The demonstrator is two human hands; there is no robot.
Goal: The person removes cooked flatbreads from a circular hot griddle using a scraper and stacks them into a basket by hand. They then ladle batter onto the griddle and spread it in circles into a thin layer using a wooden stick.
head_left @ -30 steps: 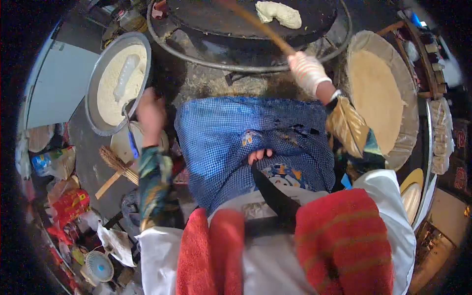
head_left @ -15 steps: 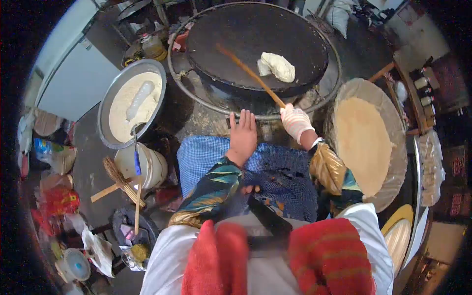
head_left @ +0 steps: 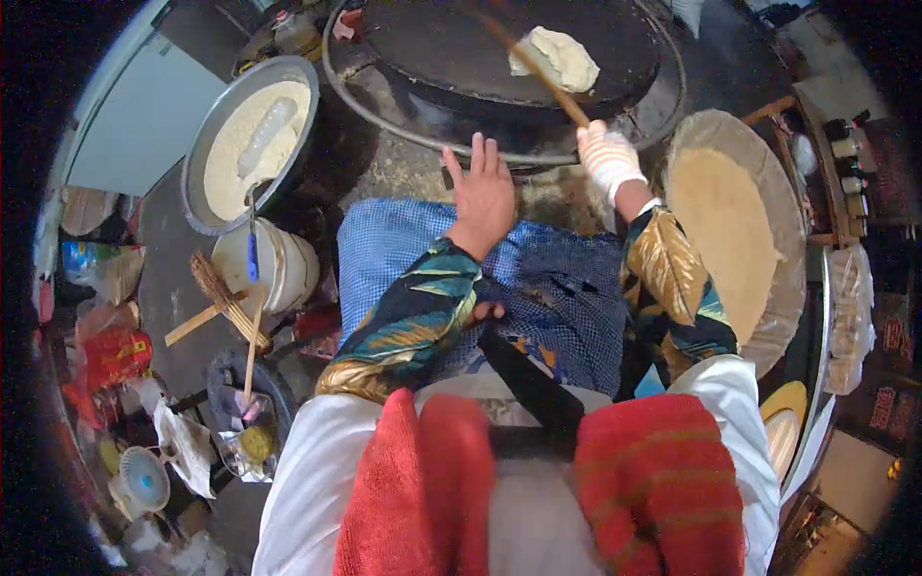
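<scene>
My left hand (head_left: pixel 482 197) is bare, its fingers spread near the front of the metal ring (head_left: pixel 423 130), holding nothing. In a striped glove, my right hand (head_left: pixel 609 158) is closed around the end of a wooden stick (head_left: pixel 544 74), which slants up and left over the dark round griddle (head_left: pixel 432 48). A pale lump of dough (head_left: pixel 567 60) lies on the griddle, partly behind the stick. The stick's far end is blurred. Whether stick and dough touch, I cannot tell. A blue checked cloth (head_left: pixel 384 245) covers my lap.
On the left stands a metal bowl (head_left: pixel 197 182) of pale batter with a ladle, above a white bucket (head_left: pixel 300 269). A small brush (head_left: pixel 216 288) lies beside the bucket. To the right is a lined basin (head_left: pixel 789 288) with a tan, flat-surfaced content.
My left hand has come from beside the bowl to the ring's front. The stick in my right hand has swung left and back over the griddle. The dough has changed shape.
</scene>
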